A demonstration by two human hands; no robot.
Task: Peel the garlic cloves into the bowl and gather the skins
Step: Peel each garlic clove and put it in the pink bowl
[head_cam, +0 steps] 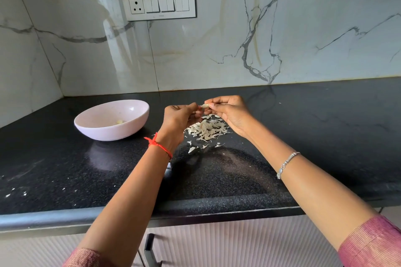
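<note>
A small garlic clove (205,105) is held in the air between both hands, above a heap of papery garlic skins (207,129) on the black counter. My left hand (181,116) pinches it from the left, my right hand (229,108) pinches it from the right. A pale pink bowl (138,115) stands to the left of the hands, with a peeled clove (119,121) lying inside it.
A few loose skin flakes (193,149) lie nearer the counter's front. White crumbs (16,192) dot the counter at the far left. A marble wall with a switch panel (159,4) rises behind. A cabinet handle (149,249) sits below the counter edge.
</note>
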